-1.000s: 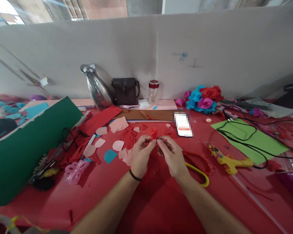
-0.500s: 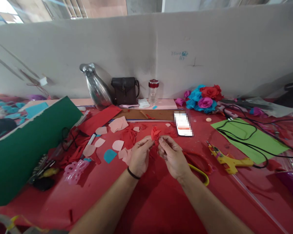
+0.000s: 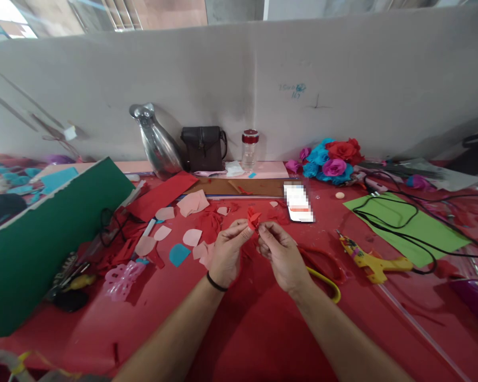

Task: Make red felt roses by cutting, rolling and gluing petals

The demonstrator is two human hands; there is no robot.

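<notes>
Between my hands, above the red table (image 3: 263,329), is a small red paper flower (image 3: 254,218). My left hand (image 3: 231,249) is closed, its thumb and fingers pinching the flower's left and lower side. From the right, my right hand (image 3: 279,249) pinches its lower right edge; the fingertips partly cover the spot. Pink paper petals (image 3: 192,237) and a teal petal (image 3: 179,255) lie to the left of my left hand. Scissors (image 3: 325,281) with red and yellow handles rest beside my right wrist, partly hidden by it.
A yellow glue gun (image 3: 372,260) and black cable lie at the right by a green sheet (image 3: 418,225). Behind my hands are a phone (image 3: 298,201), glass bottle (image 3: 250,150), bag (image 3: 203,148), steel jug (image 3: 155,140) and paper-flower bunch (image 3: 330,159). A green board (image 3: 63,239) stands left.
The red flower has turned slightly in my fingers, and my left thumb has shifted up against it. My right hand has barely moved; the things on the table stay put.
</notes>
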